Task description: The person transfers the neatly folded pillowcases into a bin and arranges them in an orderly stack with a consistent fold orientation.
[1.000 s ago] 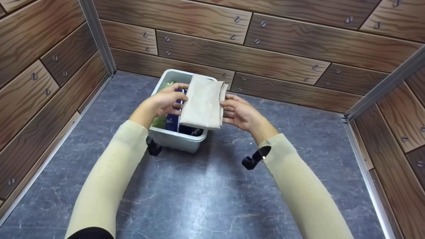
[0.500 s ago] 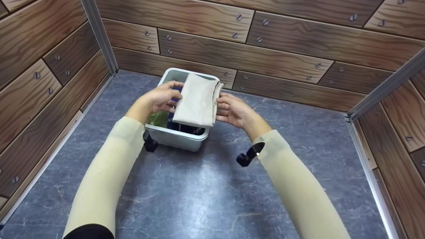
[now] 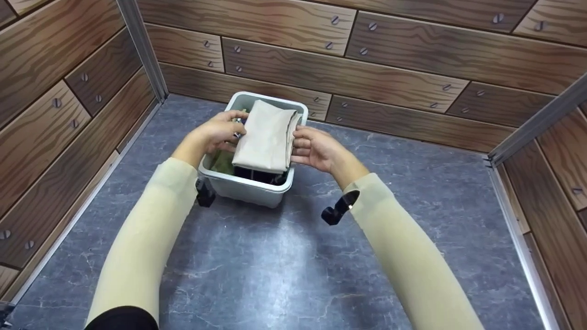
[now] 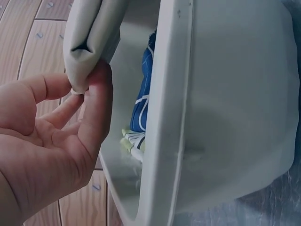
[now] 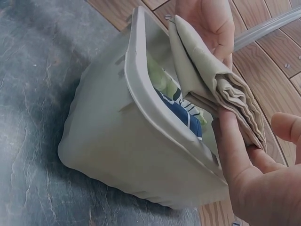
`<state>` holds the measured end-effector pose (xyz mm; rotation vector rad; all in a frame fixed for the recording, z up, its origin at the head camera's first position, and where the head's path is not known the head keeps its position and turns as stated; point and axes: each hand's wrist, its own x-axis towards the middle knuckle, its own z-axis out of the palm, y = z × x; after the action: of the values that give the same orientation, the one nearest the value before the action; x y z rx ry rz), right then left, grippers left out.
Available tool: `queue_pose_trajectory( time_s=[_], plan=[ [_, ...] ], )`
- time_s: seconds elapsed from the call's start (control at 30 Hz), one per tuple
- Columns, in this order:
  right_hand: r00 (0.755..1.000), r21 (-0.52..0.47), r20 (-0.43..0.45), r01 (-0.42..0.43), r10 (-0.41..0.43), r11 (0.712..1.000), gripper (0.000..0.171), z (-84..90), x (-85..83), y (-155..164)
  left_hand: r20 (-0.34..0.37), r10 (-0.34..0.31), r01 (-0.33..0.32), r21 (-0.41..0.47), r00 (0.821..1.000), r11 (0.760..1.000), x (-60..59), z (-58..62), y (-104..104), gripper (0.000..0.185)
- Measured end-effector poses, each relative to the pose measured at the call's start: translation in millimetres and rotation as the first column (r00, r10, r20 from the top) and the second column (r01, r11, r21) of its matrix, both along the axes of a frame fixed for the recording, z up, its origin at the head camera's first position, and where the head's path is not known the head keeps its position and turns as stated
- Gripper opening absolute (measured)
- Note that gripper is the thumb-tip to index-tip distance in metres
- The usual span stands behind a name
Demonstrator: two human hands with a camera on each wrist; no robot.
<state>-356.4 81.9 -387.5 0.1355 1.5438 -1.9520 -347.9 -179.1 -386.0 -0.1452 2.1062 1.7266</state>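
Observation:
A folded beige cloth [image 3: 265, 137] sits over the open top of a pale grey plastic bin [image 3: 250, 190] on the floor. My left hand [image 3: 231, 130] grips the cloth's left edge, and in the left wrist view its thumb and fingers [image 4: 96, 89] pinch a corner of the cloth [image 4: 87, 37]. On the other side, my right hand [image 3: 300, 144] holds the folded edge; a finger [image 5: 233, 150] lies under the layered fold of the cloth [image 5: 221, 80]. Inside the bin are a blue garment [image 5: 181, 110] and something green [image 3: 222, 162], partly hidden by the cloth.
The bin stands near the far wall of a grey marbled floor [image 3: 275, 266] enclosed by wood-patterned panels [image 3: 390, 64] on three sides. Black wrist-camera mounts [image 3: 334, 211] hang under both forearms.
Both hands have carried the folded cloth lower and a little left, so it now sits inside the bin's rim instead of above it.

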Motion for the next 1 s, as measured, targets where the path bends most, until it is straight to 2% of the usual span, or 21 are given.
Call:
queue_pose_trajectory(
  time_s=[0.17,0.37,0.53,0.83,1.0],
  plan=[
    [1.000,0.006,0.014,0.001,-0.001,1.000,0.059,-0.3,-0.5,-4.3,-0.014,0.005,-0.006,-0.059,1.000,0.998,-0.6,-0.4,-0.3,0.058],
    [1.000,0.024,0.024,0.010,-0.011,1.000,0.057,-2.2,-1.0,-8.1,-0.057,0.008,-0.016,-0.125,0.998,0.992,0.1,-3.2,1.3,0.056],
    [0.999,0.023,0.035,0.011,-0.012,1.000,0.057,-3.9,-1.8,-9.4,-0.076,0.015,-0.025,-0.138,0.997,0.990,2.4,-5.1,2.4,0.055],
    [0.999,-0.010,0.051,-0.004,0.004,1.000,0.052,-1.2,-5.5,-13.2,-0.078,0.042,-0.050,-0.108,0.996,0.993,1.9,-6.3,-5.1,0.056],
    [0.998,-0.016,0.068,-0.014,0.015,1.000,0.051,1.1,-6.2,-14.2,-0.069,0.034,-0.044,-0.146,0.997,0.988,2.6,-8.8,-8.2,0.058]
  ],
)
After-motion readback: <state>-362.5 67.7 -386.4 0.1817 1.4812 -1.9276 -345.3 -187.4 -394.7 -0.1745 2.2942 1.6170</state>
